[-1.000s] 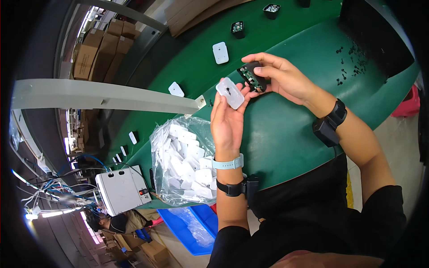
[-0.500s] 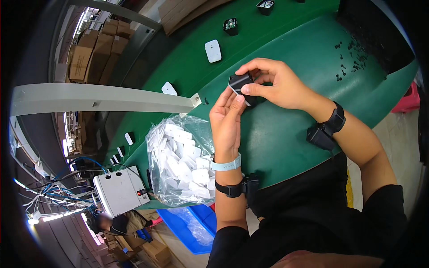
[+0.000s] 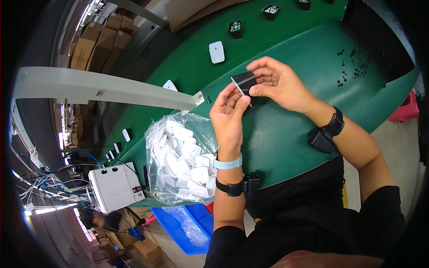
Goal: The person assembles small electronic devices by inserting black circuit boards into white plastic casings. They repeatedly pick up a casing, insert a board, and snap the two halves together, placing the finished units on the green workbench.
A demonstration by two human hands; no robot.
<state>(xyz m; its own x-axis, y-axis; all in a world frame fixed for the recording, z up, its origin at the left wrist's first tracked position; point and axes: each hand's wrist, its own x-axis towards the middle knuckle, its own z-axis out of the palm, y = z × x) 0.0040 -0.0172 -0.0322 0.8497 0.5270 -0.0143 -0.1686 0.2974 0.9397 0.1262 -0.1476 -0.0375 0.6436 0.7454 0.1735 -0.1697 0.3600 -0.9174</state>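
Green work surface [image 3: 286, 129], belt-like. On it: clear bag of white plastic covers [image 3: 181, 156]; one loose white cover [image 3: 216, 52]; small black screws [image 3: 351, 67].

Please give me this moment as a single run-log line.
left hand: holds small black part | right hand: pinches same part | clear bag of white covers: beside left wrist

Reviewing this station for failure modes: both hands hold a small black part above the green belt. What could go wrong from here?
1. The black part is pinched only by fingertips of the left hand and right hand; it could slip onto the green belt.
2. The open bag of white covers sits at the belt's edge, and may spill into the blue bin.
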